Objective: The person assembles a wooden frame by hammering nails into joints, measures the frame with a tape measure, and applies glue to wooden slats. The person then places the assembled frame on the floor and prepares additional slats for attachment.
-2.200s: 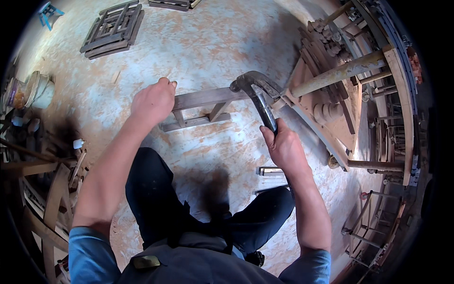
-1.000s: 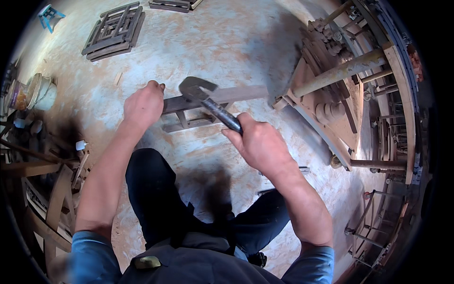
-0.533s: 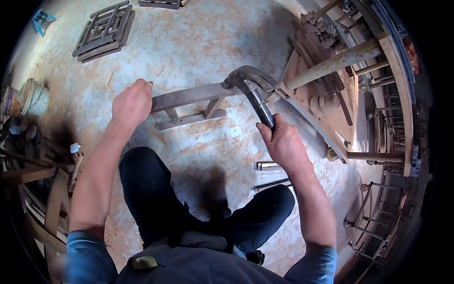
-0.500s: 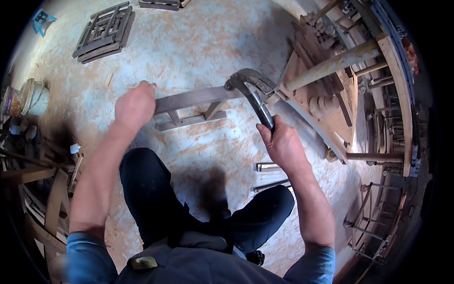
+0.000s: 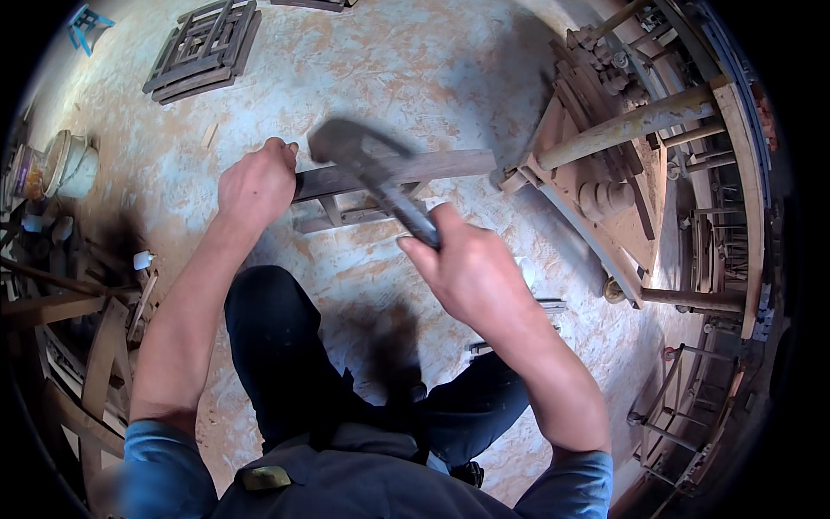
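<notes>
The left hand (image 5: 257,182) has its fingers closed on the near-left end of the frame (image 5: 445,166), which extends rightward from them. The right hand's (image 5: 475,270) fingers wrap the hammer (image 5: 393,199), its head blurred.

Cool, patchy light all over the floor (image 5: 389,78), and it's a pale glow at the far left by the stool (image 5: 86,28)! A white glint flares just right of the right hand (image 5: 475,268). Here's the blur: the hammer (image 5: 393,201) smears, its head a soft dark streak, while the left hand (image 5: 257,183) looks crisp. Deep shadow pools between the legs; the trousers (image 5: 277,329) go nearly black, folds barely readable. More shade at the far right, and murk swallows the right edge. Near left, a hazy smudge over the sleeve (image 5: 169,463). Fisheye bending bows the right-hand board (image 5: 741,208), black rim rounding every corner.
</notes>
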